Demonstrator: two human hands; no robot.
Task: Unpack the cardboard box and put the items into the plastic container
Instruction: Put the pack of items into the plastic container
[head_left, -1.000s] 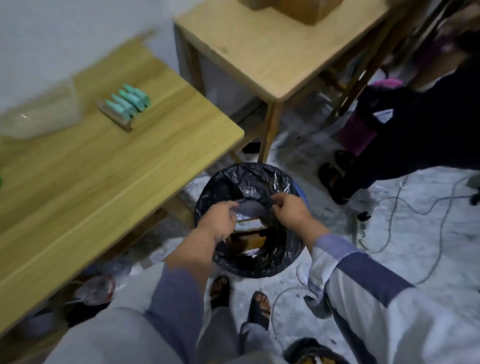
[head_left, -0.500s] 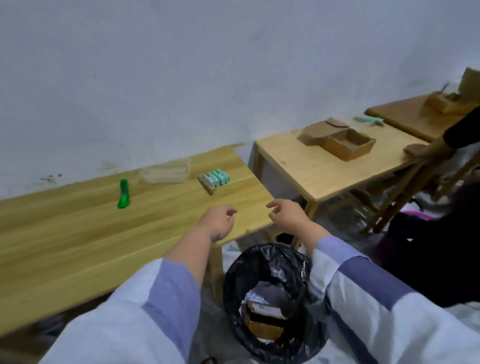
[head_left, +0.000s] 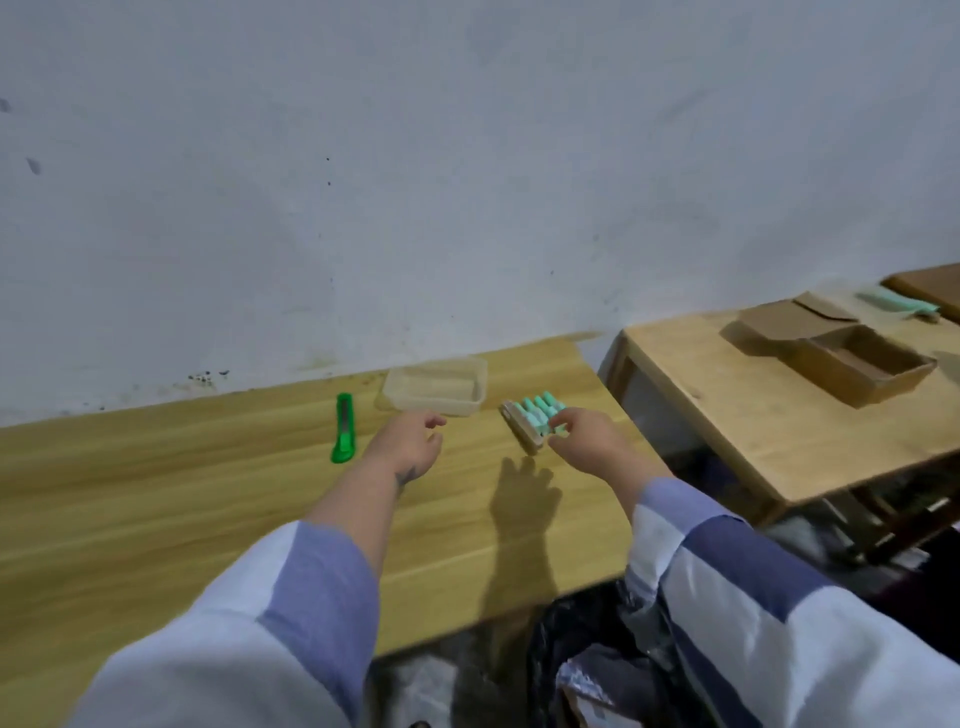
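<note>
A clear plastic container (head_left: 434, 391) stands near the wall on the wooden table (head_left: 156, 499). Just right of it lies a row of teal items on a brown cardboard strip (head_left: 531, 420). My right hand (head_left: 587, 441) reaches over the table with its fingertips at the near right end of the teal row; whether they grip it I cannot tell. My left hand (head_left: 410, 442) hovers in front of the container, fingers loosely curled and holding nothing. An opened cardboard box (head_left: 852, 361) sits on the neighbouring table.
A green utility knife (head_left: 343, 434) lies left of my left hand. A second wooden table (head_left: 737, 415) stands to the right with another teal item (head_left: 896, 303) at its far end. A bin lined with a black bag (head_left: 587, 660) stands on the floor below my right arm.
Both hands left the bin's black bag and rose over the table, moving forward toward the container and the teal items. The view lifted from the floor to the tabletop.
</note>
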